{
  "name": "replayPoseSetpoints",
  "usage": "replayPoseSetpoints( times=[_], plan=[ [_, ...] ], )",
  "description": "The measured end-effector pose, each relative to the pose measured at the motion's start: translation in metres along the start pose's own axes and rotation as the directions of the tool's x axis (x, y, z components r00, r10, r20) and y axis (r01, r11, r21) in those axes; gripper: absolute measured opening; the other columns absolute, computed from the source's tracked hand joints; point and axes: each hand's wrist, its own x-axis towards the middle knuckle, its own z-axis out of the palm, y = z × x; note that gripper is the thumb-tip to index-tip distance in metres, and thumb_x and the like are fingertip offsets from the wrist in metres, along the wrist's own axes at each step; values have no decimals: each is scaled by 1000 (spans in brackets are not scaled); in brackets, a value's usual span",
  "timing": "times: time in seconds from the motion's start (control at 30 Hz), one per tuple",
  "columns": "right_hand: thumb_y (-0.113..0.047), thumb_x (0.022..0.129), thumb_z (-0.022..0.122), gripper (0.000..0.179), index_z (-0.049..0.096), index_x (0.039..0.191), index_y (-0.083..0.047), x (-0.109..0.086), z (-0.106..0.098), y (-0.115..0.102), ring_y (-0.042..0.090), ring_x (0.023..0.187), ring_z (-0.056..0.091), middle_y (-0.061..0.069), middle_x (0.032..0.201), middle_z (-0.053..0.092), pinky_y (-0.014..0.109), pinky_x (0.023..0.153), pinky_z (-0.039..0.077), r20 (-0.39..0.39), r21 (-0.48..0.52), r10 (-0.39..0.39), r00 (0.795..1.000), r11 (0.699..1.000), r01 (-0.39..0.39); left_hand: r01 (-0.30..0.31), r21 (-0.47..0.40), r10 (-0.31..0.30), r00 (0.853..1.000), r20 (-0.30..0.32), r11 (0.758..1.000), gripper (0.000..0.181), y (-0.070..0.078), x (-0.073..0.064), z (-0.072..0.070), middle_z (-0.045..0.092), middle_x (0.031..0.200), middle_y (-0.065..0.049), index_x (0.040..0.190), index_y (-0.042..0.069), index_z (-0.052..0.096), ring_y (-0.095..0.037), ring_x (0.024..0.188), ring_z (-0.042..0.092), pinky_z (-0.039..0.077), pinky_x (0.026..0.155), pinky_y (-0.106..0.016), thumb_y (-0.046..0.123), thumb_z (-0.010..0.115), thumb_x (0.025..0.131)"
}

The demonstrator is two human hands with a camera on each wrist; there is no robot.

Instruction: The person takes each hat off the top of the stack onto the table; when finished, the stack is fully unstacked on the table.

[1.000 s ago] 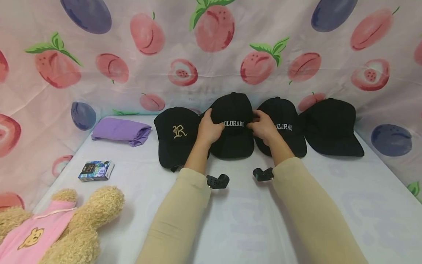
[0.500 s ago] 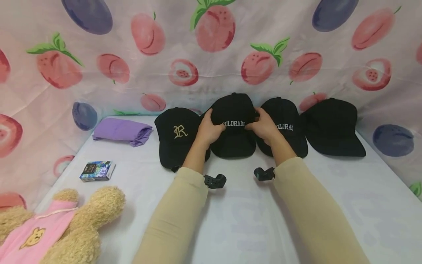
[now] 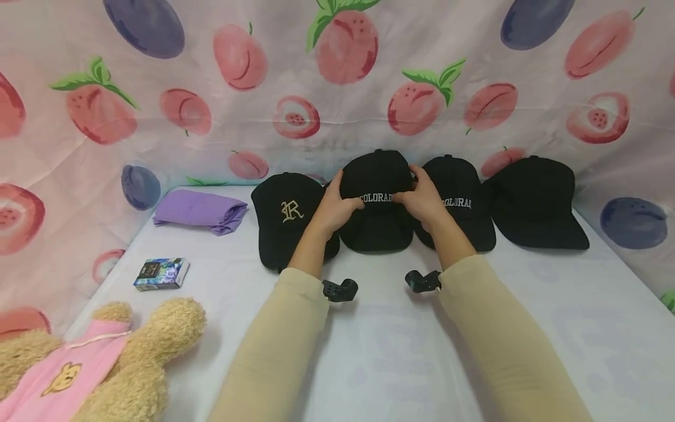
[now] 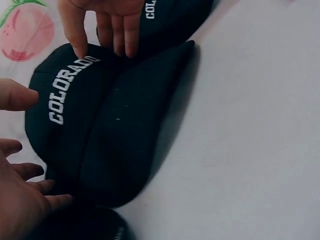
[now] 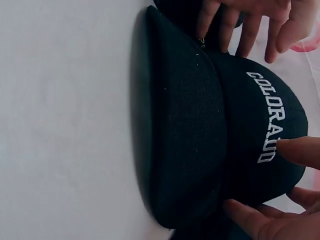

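Note:
In the head view, a black cap (image 3: 377, 228) with white COLORADO lettering stands in the middle of a row of caps. My left hand (image 3: 333, 208) is at its left side, thumb toward the lettering. Opposite it, my right hand (image 3: 424, 202) lies along the right side, its thumb over the end of the word. Both wrist views show extended, spread fingers at the cap's sides, not wrapped round it. To the left is a black cap (image 3: 282, 237) with a gold R. On the right stand another COLORADO cap (image 3: 453, 176), partly behind my right hand, and a plain black cap (image 3: 532, 205).
A folded purple cloth (image 3: 197, 209) lies on the white table (image 3: 390, 363) at the back left. Nearer are a small patterned box (image 3: 160, 274) and a plush bear (image 3: 123, 363) in a pink top. Behind the caps hangs a fruit-print curtain (image 3: 358, 111).
The view has shifted slightly. My right thumb has slid a little left, covering more of the lettering. The caps keep their order in the row.

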Motion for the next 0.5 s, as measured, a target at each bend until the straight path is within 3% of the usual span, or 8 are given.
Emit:
replayPoseSetpoints(
  times=[0.27,0.5],
  plan=[
    [-13,97,64,86,14,167,-15,-7,-3,-7,36,156,23,22,169,21,55,124,29,-71,-5,-37,997,999,36,-63,12,63,998,6,998,89,13,-7,-10,16,174,-2,168,21,15,-24,161,15,22,127,-51,16,62,92],
    [-12,97,63,80,23,166,-17,-14,4,-17,37,150,35,22,165,31,53,120,35,-154,3,-91,984,996,93,-96,81,97,995,-11,992,79,17,-15,-22,18,174,-2,167,21,18,-24,161,15,22,128,-51,19,57,98]
  ],
)
